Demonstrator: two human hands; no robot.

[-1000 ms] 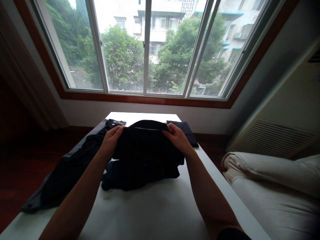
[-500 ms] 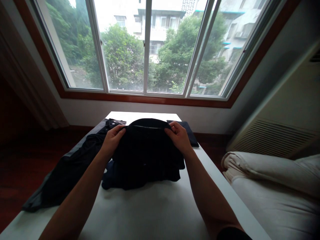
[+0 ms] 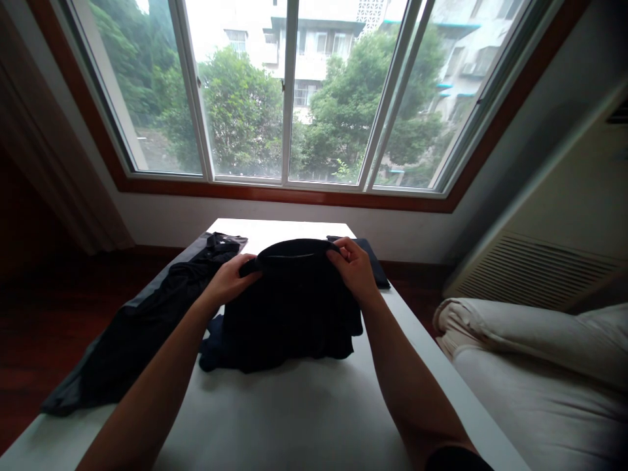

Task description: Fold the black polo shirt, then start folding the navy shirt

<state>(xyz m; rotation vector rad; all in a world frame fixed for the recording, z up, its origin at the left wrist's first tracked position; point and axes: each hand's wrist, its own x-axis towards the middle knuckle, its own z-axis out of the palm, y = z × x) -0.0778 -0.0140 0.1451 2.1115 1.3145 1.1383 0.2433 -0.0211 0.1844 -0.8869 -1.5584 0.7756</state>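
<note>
A black garment (image 3: 289,314) hangs between my hands, its upper edge lifted and its lower part bunched on the white table (image 3: 284,418). That edge bows into an open loop, like a waistband or collar; I cannot tell which. My left hand (image 3: 233,281) pinches the loop's left end, thumb toward me. At the right end, my right hand (image 3: 353,265) grips the same edge between thumb and fingers. Dark blue cloth (image 3: 212,343) shows at the garment's lower left.
Dark and grey clothes (image 3: 142,327) lie along the table's left side. Past my right hand is a folded dark garment (image 3: 373,261) at the table's right edge. A sofa with pale covering (image 3: 534,366) stands to the right. Beyond the table is a wide window (image 3: 284,186).
My left hand has shifted right and slightly down along the edge, closer to my right hand. The garment's top edge has slackened into a rounder loop. My right hand has barely moved.
</note>
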